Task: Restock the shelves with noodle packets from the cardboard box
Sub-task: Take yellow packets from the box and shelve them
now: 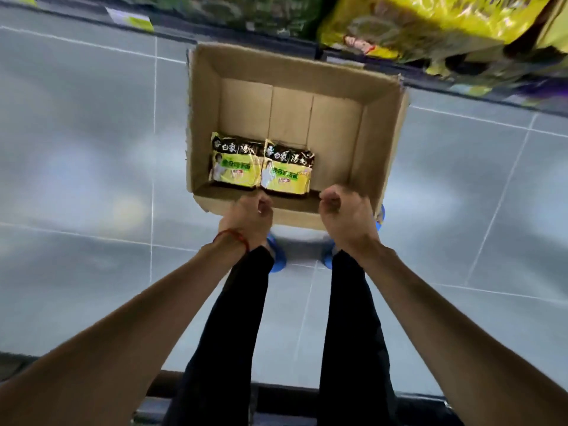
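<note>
Over grey tiles point(76, 133), left hand point(247, 217) and right hand point(346, 214) grip the cardboard box point(378, 142); noodle packets point(239, 164) inside point shelfward.

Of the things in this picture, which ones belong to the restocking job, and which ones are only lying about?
For the job:
- cardboard box
- noodle packets, two, inside it
- yellow bags on the shelf
- left hand and right hand, seemingly gripping the box's near rim

Not for the job:
- grey floor tiles
- blue shoes
- red wrist string
</note>
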`<state>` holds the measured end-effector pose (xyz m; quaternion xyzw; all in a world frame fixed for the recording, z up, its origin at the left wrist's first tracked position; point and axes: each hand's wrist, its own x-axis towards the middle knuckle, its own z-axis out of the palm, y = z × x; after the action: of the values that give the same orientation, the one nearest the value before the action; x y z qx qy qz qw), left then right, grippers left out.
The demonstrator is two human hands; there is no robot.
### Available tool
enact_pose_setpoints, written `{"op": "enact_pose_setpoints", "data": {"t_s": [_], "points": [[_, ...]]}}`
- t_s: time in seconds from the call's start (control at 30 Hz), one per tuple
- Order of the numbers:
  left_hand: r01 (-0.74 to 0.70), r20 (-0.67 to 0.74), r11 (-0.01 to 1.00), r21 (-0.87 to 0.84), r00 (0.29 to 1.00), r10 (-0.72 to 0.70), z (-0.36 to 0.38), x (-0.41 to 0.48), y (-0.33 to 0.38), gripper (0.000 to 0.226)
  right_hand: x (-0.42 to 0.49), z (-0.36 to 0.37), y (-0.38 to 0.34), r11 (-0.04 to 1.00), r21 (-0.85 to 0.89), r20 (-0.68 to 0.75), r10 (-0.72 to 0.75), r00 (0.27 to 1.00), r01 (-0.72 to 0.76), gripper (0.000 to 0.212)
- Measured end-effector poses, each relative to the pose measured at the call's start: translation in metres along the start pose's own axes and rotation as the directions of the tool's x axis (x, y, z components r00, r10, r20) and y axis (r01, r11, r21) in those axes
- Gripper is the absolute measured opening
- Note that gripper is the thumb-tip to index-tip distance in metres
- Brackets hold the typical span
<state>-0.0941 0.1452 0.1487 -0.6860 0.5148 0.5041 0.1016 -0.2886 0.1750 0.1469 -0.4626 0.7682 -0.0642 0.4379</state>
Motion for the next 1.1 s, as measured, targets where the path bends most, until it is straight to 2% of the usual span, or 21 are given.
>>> {"op": "enact_pose_setpoints", "data": {"t_s": [0.17,0.27,0.4,0.43,0.57,0.63,0.73,0.87,1.03,1.1], "points": [[0.036,-0.019,0.999,0.038,0.999,-0.036,0.034,0.08,-0.035,0.025,0.063,0.065,0.037,0.999,-0.038,0.101,0.043,0.994,-0.039,0.024],[-0.003,-0.03,0.998,0.063,1.0,0.005,0.052,0.123,-0.05,0.026,0.103,0.09,0.054,0.997,-0.055,0.119,0.059,0.991,-0.053,0.029],[-0.044,-0.083,0.992,0.117,0.995,0.054,0.069,0.171,-0.064,0.026,0.15,0.12,0.081,0.971,-0.202,0.176,0.165,0.97,-0.129,0.039],[-0.051,-0.099,0.99,0.135,0.993,0.064,0.073,0.181,-0.067,0.025,0.16,0.129,0.088,0.96,-0.23,0.197,0.209,0.958,-0.162,0.049],[-0.065,-0.082,0.979,0.191,0.993,0.082,0.086,0.21,-0.081,0.019,0.189,0.161,0.101,0.921,-0.271,0.271,0.35,0.897,-0.278,0.116],[-0.068,-0.054,0.976,0.207,0.995,0.081,0.089,0.214,-0.085,0.019,0.194,0.174,0.105,0.911,-0.231,0.248,0.394,0.885,-0.341,0.126],[-0.055,-0.026,0.979,0.196,0.998,0.061,0.091,0.216,-0.089,0.024,0.195,0.185,0.116,0.914,-0.12,0.224,0.406,0.886,-0.388,0.107],[-0.04,-0.032,0.986,0.162,0.998,0.046,0.093,0.218,-0.086,0.024,0.19,0.182,0.124,0.94,-0.05,0.131,0.34,0.931,-0.336,0.082],[-0.019,-0.035,0.992,0.122,0.999,0.024,0.101,0.222,-0.075,0.028,0.185,0.163,0.139,0.935,0.035,0.022,0.353,0.935,-0.353,0.034],[-0.005,-0.018,0.991,0.132,1.0,0.007,0.105,0.223,-0.07,0.028,0.186,0.155,0.141,0.924,0.112,0.06,0.36,0.931,-0.365,0.04]]}}
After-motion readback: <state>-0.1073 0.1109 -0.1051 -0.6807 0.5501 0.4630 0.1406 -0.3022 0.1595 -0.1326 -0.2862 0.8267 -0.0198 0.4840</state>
